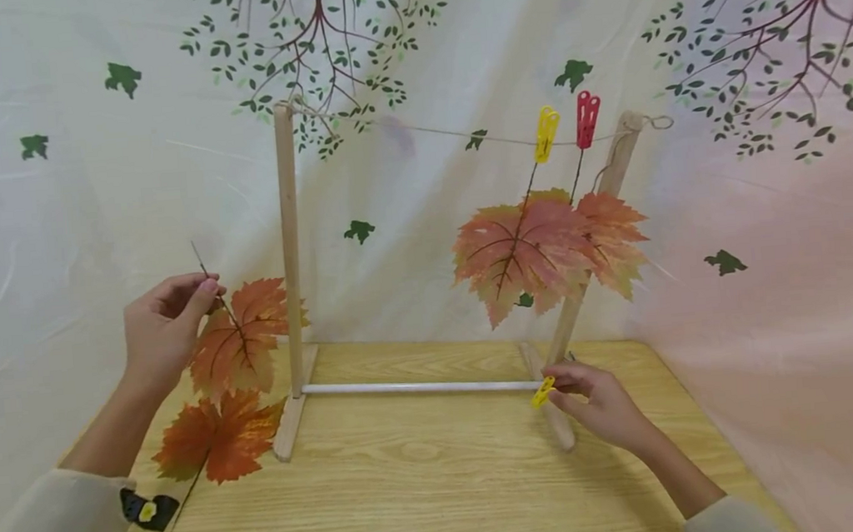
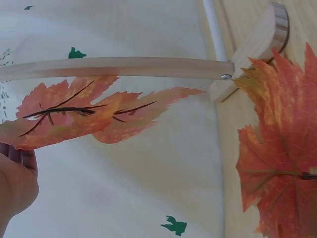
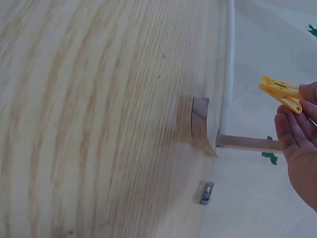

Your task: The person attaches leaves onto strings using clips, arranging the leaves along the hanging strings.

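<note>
My left hand (image 1: 168, 328) pinches the dark stem of an orange artificial maple leaf (image 1: 240, 339), which hangs beside the left post of a wooden stand (image 1: 292, 251). In the left wrist view that leaf (image 2: 74, 111) spreads past the fingers. Between thumb and fingers, my right hand (image 1: 598, 403) holds a yellow clothespin (image 1: 544, 391) near the foot of the right post; the right wrist view shows the clothespin (image 3: 280, 91) clearly. On the string (image 1: 446, 132) between the posts, a yellow clothespin (image 1: 546, 134) and a red clothespin (image 1: 587, 120) hold two leaves (image 1: 515, 251) by their stems.
Another orange leaf (image 1: 218, 437) lies on the wooden table (image 1: 414, 484) at the left, below my left hand. A white rod (image 1: 421, 387) joins the stand's feet. A grey clothespin (image 3: 206, 193) lies beyond the right foot. Behind hangs a printed cloth (image 1: 412, 275).
</note>
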`<state>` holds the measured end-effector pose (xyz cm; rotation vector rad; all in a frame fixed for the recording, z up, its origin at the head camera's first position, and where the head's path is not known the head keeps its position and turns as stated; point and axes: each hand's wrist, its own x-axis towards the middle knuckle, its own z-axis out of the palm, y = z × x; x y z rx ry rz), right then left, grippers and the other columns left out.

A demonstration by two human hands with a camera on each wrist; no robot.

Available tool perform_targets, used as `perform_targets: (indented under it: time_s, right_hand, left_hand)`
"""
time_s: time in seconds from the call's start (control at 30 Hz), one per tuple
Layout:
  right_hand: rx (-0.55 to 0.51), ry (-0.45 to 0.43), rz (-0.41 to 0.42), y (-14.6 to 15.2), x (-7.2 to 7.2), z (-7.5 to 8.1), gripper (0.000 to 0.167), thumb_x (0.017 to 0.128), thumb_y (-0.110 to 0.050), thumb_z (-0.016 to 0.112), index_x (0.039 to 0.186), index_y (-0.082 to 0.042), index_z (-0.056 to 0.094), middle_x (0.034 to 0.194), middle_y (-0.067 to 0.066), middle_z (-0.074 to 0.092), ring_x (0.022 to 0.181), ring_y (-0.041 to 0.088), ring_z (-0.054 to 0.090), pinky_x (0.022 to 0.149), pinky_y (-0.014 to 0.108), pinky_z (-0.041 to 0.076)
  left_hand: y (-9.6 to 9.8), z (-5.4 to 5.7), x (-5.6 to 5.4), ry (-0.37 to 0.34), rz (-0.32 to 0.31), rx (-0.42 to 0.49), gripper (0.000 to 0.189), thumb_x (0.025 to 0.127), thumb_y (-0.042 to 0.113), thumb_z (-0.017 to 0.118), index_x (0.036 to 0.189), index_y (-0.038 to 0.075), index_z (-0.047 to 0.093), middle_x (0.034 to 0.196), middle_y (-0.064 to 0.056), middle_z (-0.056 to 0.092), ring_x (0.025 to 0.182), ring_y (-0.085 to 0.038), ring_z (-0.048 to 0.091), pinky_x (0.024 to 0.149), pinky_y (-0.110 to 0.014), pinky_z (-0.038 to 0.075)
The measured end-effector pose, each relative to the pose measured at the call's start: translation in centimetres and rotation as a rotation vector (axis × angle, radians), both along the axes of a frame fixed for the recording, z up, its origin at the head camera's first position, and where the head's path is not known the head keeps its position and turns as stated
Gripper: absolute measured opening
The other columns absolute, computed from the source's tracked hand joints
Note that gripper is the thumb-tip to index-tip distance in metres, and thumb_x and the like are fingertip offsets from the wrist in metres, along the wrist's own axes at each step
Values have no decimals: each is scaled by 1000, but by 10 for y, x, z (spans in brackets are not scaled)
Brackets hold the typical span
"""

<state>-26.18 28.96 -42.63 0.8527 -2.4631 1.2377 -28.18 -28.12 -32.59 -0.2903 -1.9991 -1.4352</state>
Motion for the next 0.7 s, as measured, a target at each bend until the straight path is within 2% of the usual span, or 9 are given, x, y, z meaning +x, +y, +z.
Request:
perform_targets:
  time_s: [0.23,0.33,0.57,0.7]
  right_hand:
    - [36,9,25,-13,2,6,31,96,-2,70,127,1,66,111,10,71,100,18,69,90,30,57]
    - [29,32,47,-21,2,10,32,95,1,70,127,3,66,113,13,72,100,23,71,89,34,58]
    - [11,39,65,-39,-2,19,32,95,0,71,127,2,67,119,15,71,101,28,71,89,47,57]
    - [23,26,78,-50,-4,25,32,96,-5,71,128,0,67,121,14,70,103,28,71,90,48,57]
  left_hand:
    - [7,14,7,76,-43,27,18,101,11,66,112,-1,73,92,12,74,78,-6,67,72,-13,53]
    - [8,19,11,111,-113,63,18,100,6,66,112,-6,72,92,7,75,78,-8,67,72,-13,54]
    - [21,28,22,147,-169,36,17,99,3,65,110,-10,71,90,7,75,75,-8,66,73,-14,54]
    - [32,27,26,154,-271,80,14,98,-1,65,108,-9,72,90,2,75,76,-10,68,74,-16,55]
